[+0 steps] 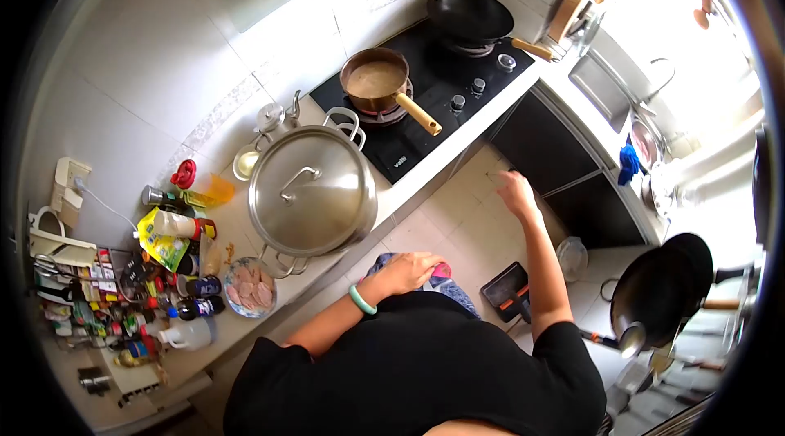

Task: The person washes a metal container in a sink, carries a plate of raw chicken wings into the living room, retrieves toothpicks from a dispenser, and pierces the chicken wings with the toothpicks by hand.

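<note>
My left hand point(409, 271), with a pale green bangle point(361, 299) at the wrist, lies in front of my waist. Its fingers are stretched out close together beside a small pink patch point(442, 270) and patterned blue cloth point(458, 295). My right hand point(516, 192) reaches forward over the floor, near the counter's front edge, with bent fingers. A small dark bit shows at its fingertips, too small to name. Ahead of the hands, a brown saucepan point(376, 76) with a wooden handle sits on the left burner. A large lidded steel pot point(311, 191) stands left of the stove.
A black wok point(470, 15) sits on the far burner. Sliced meat fills a plate point(250, 286) beside crowded bottles point(196, 305). On the right are a sink point(601, 93), blue gloves point(628, 165) and a hanging wok point(662, 293). A dustpan point(505, 290) and clear tub point(572, 258) are below.
</note>
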{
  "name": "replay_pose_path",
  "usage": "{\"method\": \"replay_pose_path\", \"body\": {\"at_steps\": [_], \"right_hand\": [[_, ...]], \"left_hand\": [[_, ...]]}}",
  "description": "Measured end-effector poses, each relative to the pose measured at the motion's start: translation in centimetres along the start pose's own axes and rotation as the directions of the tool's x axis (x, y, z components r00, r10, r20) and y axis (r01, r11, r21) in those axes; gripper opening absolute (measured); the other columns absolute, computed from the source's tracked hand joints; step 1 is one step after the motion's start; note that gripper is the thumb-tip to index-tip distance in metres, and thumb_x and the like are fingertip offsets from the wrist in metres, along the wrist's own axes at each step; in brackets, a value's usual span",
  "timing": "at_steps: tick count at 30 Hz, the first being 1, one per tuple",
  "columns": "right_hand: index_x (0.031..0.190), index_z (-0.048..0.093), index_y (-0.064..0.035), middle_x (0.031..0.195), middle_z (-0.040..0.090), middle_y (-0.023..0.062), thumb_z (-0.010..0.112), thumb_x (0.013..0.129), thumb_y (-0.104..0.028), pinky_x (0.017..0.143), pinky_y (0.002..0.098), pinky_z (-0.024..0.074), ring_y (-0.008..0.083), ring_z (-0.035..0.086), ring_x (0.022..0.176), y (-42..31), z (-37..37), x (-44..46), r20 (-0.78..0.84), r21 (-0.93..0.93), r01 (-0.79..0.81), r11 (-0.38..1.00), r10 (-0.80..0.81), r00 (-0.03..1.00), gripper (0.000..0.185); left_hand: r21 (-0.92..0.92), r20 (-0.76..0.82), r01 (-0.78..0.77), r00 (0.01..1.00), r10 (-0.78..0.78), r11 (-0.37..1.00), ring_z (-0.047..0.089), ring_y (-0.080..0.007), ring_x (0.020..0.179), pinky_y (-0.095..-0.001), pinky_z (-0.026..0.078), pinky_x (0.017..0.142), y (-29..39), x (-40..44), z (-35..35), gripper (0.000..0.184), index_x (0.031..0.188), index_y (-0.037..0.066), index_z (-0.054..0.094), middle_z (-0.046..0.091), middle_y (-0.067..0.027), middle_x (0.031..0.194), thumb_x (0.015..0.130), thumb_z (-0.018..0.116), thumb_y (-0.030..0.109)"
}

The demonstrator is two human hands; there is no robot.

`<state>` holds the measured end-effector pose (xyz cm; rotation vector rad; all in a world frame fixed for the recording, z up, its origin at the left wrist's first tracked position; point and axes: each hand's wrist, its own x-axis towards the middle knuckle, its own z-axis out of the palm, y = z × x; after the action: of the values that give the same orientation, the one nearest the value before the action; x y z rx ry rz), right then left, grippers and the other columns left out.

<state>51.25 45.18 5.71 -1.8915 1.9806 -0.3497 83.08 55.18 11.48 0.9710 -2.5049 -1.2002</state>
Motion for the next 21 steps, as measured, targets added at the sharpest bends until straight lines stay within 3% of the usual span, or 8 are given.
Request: {"method": "replay_pose_path", "body": {"at_steps": [3,4,5,9,13,17,20,21], "right_hand": [[0.109,0.059,-0.006,0.098,0.06,0.0178,0.067,0.073,-0.021,0.08,0.0387,0.0469,0.0325,0.058,0.094,-1.0,-0.1,9.8,-0.116,-0.045,0.099,0.994,-0.103,0.988,0.04],[0.111,0.057,-0.0047,0.101,0.06,0.0172,0.067,0.074,-0.024,0.081,0.039,0.0467,0.0317,0.058,0.095,-0.4,0.7,13.4,-0.058,-0.048,0.121,0.991,-0.124,0.991,0.043],[0.113,0.056,-0.0032,0.102,0.06,0.0165,0.067,0.075,-0.027,0.081,0.039,0.047,0.0311,0.059,0.094,-1.9,0.3,15.8,0.013,-0.095,0.087,0.992,-0.086,0.996,0.046],[0.106,0.045,-0.0019,0.092,0.061,0.0181,0.066,0.076,-0.042,0.074,0.0426,0.0484,0.0347,0.06,0.091,-3.3,3.1,23.9,0.106,-0.422,0.143,0.895,-0.108,0.988,0.055],[0.104,0.048,-0.0042,0.094,0.062,0.0144,0.062,0.077,-0.05,0.071,0.0381,0.0502,0.029,0.063,0.088,-4.2,3.7,28.1,0.216,-0.555,0.194,0.809,-0.086,0.973,0.055],[0.102,0.056,-0.0059,0.094,0.063,0.0103,0.06,0.079,-0.048,0.073,0.0351,0.0497,0.0268,0.063,0.09,-4.0,4.6,30.1,0.355,-0.608,0.383,0.695,-0.193,0.915,0.048],[0.097,0.064,-0.0092,0.098,0.065,0.0096,0.058,0.081,-0.044,0.076,0.0328,0.048,0.0244,0.062,0.094,-5.8,3.3,31.0,0.439,-0.625,0.437,0.646,-0.172,0.882,0.039],[0.092,0.066,-0.009,0.094,0.066,0.0095,0.058,0.08,-0.045,0.074,0.0333,0.0483,0.0243,0.063,0.092,-6.0,2.7,31.3,0.519,-0.611,0.533,0.584,-0.212,0.828,0.039]], "left_hand": [[-0.065,-0.176,0.08,0.98,-0.09,0.995,0.06,-0.0297,0.084,-0.0379,0.049,0.071,0.0,3.0,-0.1,0.025,0.107,0.011,0.058,0.062,-0.0105,0.093,0.084,0.051,0.012],[-0.095,-0.271,0.12,0.952,-0.141,0.988,0.06,-0.0299,0.084,-0.0377,0.049,0.072,-0.1,3.7,-0.4,0.024,0.107,0.011,0.058,0.062,-0.0105,0.094,0.084,0.051,0.012],[-0.144,-0.267,0.207,0.934,-0.239,0.968,0.06,-0.0299,0.085,-0.0372,0.049,0.072,-0.6,4.4,-0.6,0.024,0.106,0.011,0.059,0.062,-0.0106,0.096,0.084,0.052,0.012],[-0.179,-0.313,0.297,0.886,-0.341,0.938,0.061,-0.0292,0.085,-0.0356,0.049,0.073,-3.9,6.7,-1.4,0.023,0.106,0.01,0.06,0.063,-0.011,0.097,0.084,0.052,0.012],[-0.162,-0.377,0.338,0.847,-0.374,0.927,0.06,-0.0292,0.085,-0.0358,0.049,0.072,-6.5,9.6,-2.1,0.023,0.105,0.009,0.059,0.063,-0.0114,0.095,0.084,0.052,0.012],[-0.158,-0.517,0.348,0.769,-0.378,0.924,0.06,-0.03,0.084,-0.0366,0.049,0.073,-6.0,11.8,-3.3,0.02,0.101,0.007,0.059,0.063,-0.0124,0.093,0.083,0.049,0.01],[-0.383,-0.429,0.363,0.744,-0.512,0.849,0.06,-0.0305,0.084,-0.0374,0.048,0.073,-4.9,13.0,-4.3,0.02,0.101,0.006,0.059,0.063,-0.0127,0.093,0.083,0.049,0.009],[-0.394,-0.436,0.369,0.732,-0.524,0.842,0.06,-0.0305,0.084,-0.0374,0.048,0.073,-5.0,13.3,-4.1,0.02,0.101,0.006,0.059,0.063,-0.0127,0.093,0.083,0.049,0.009]]}}
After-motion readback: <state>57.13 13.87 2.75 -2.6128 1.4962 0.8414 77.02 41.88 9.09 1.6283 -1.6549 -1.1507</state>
